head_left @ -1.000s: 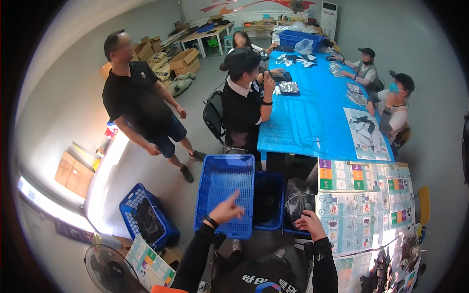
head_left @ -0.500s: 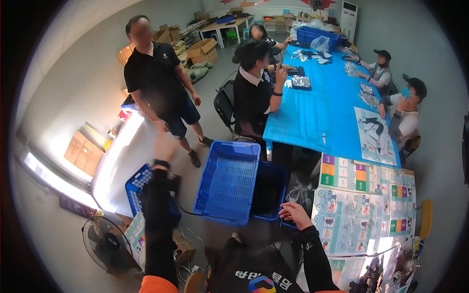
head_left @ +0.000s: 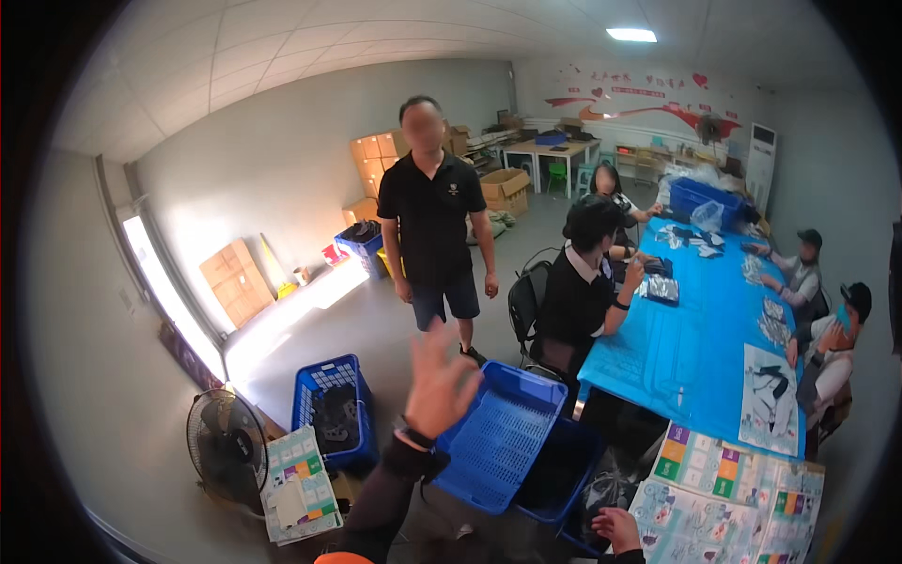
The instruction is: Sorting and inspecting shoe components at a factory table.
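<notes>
My left hand (head_left: 440, 381) is raised with its fingers spread, slightly blurred, in front of the near edge of an empty-looking blue crate (head_left: 503, 437). It holds nothing that I can see. Low on the right, my right hand (head_left: 617, 529) has loosely curled fingers with nothing visible in them. Beside it are a clear plastic bag (head_left: 601, 493) and printed sheets (head_left: 700, 517) covering a surface. A second blue crate (head_left: 561, 470), dark inside, sits partly under the first. Left of my left forearm stands another blue crate (head_left: 362, 449) with dark items in it.
A standing person (head_left: 437, 221) in black faces me. Several people sit around a long table with a blue cover (head_left: 648, 352), which bears foil-like packs, dark and white pieces and a blue bin (head_left: 705, 200). A fan (head_left: 228, 440) and a printed board (head_left: 301, 489) stand at lower left.
My view has tilted up and turned left, so the room sits lower and further right. My left hand now shows spread fingers near the blue crate. A seated person at right has raised a hand.
</notes>
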Demonstrator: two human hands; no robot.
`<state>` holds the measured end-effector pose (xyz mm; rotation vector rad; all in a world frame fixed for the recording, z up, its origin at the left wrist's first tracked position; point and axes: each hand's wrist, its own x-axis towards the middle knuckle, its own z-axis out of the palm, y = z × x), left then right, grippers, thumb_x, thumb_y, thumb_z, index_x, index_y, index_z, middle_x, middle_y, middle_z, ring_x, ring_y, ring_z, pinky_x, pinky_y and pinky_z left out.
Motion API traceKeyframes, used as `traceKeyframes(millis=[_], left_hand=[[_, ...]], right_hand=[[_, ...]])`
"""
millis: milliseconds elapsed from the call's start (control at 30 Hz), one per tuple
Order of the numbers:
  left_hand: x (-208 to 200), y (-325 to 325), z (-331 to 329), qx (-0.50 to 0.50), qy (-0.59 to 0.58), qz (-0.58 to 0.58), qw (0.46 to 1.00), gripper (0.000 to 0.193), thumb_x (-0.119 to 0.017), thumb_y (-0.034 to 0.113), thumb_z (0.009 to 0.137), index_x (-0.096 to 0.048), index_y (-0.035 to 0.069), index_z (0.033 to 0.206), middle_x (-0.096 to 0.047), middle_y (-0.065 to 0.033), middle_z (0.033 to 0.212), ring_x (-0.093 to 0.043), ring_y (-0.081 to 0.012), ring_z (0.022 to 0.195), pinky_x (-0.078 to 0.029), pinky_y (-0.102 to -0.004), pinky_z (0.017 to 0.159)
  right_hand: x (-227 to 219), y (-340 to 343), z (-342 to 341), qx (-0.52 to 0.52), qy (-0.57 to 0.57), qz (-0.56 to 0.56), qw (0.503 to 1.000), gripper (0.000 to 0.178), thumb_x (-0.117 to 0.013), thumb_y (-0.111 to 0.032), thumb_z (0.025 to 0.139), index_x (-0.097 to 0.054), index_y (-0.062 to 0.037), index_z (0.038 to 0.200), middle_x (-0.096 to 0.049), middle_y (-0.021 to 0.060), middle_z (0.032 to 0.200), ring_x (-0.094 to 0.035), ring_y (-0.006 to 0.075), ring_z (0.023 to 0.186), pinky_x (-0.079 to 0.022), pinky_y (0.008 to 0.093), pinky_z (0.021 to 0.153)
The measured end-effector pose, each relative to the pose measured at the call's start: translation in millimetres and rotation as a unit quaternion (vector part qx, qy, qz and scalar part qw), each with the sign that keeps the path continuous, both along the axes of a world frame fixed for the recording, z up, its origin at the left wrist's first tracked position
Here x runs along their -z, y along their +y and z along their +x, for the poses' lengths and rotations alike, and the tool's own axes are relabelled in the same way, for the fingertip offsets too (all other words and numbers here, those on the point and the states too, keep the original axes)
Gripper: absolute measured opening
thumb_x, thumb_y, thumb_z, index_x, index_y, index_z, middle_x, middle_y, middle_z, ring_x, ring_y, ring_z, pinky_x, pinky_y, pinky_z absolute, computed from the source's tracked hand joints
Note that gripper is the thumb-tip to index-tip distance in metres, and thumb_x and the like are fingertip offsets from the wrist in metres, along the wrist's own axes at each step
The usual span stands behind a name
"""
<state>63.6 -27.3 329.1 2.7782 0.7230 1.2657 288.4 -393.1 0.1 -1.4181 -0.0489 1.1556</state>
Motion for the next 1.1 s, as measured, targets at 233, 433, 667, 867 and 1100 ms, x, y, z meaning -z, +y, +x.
traceKeyframes(millis=[233,433,667,867,1100], left_hand=[[-185,-46,-37,-0.046,-0.334,0.434,0.835,0.007,-0.061,0.013,0.085,-0.059,0.008,0.090,-0.038,-0.0318,0.143,-0.044,-0.0481,0.130,-0.031,-0.0589,0.111],[-174,-28,-13,0.108,-0.401,0.370,0.831,0.018,-0.058,0.022,0.092,-0.055,0.006,0.085,-0.042,-0.0321,0.142,-0.039,-0.0445,0.137,-0.029,-0.0617,0.112],[-43,1,58,0.481,0.005,-0.224,0.847,0.007,-0.062,0.003,0.087,-0.067,-0.001,0.084,-0.069,-0.0150,0.105,-0.064,-0.0280,0.103,-0.048,-0.0364,0.090],[-72,-91,50,0.891,0.065,-0.438,0.100,0.066,-0.031,0.043,0.105,-0.048,-0.013,0.134,-0.047,-0.0282,0.139,-0.049,-0.0425,0.125,-0.033,-0.0536,0.108],[-90,-137,-8,0.863,-0.125,-0.489,0.037,0.082,-0.033,0.059,0.100,-0.062,-0.016,0.116,-0.051,-0.0337,0.133,-0.048,-0.0440,0.123,-0.038,-0.0467,0.102]], right_hand=[[-21,8,-1,0.044,-0.030,0.050,0.997,0.025,-0.056,-0.023,0.095,-0.062,-0.0038,0.110,-0.071,0.0124,0.090,-0.069,0.0179,0.074,-0.051,0.0258,0.059],[-34,17,-21,0.077,-0.060,0.027,0.995,0.025,-0.056,-0.024,0.097,-0.064,-0.0033,0.109,-0.071,0.0109,0.089,-0.068,0.0163,0.075,-0.052,0.0247,0.062],[-27,-15,-90,0.225,-0.026,-0.071,0.971,0.029,-0.057,-0.026,0.096,-0.064,-0.0018,0.111,-0.071,0.0100,0.091,-0.068,0.0168,0.076,-0.053,0.0270,0.066],[-7,-57,-196,0.330,0.039,-0.124,0.935,0.027,-0.055,-0.023,0.097,-0.061,-0.0017,0.113,-0.070,0.0108,0.091,-0.067,0.0159,0.076,-0.052,0.0252,0.066],[-29,-64,-304,0.467,0.009,-0.141,0.873,0.030,-0.056,-0.025,0.097,-0.059,-0.0004,0.113,-0.069,0.0120,0.091,-0.067,0.0178,0.076,-0.052,0.0268,0.064]])
